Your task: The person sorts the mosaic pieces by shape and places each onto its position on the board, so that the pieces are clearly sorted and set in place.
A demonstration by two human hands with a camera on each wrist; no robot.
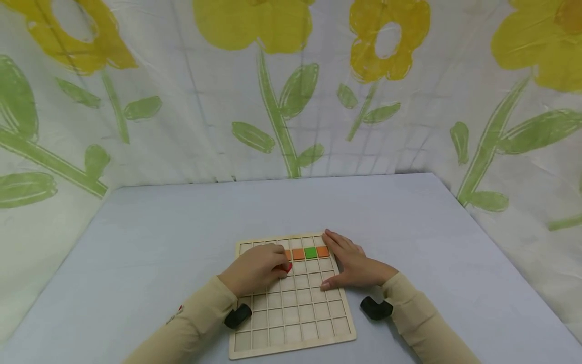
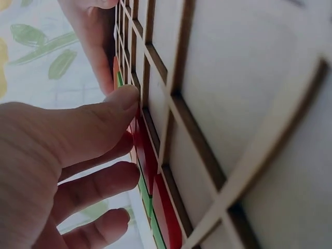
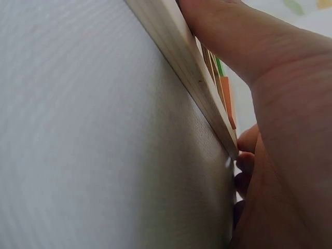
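Observation:
A wooden grid board lies on the table, tilted slightly. My left hand is over its upper left part, thumb and index finger pinching a red tile at a cell. In the left wrist view, red tiles sit in a row beside green ones, partly behind the fingers. Orange tiles and a green tile fill cells of an upper row. My right hand rests on the board's right side, thumb on the grid and fairly straight fingers at the upper right corner.
The board lies near the front of a pale table. A white curtain with painted flowers hangs behind it. Black wrist devices are strapped at the left wrist and right wrist.

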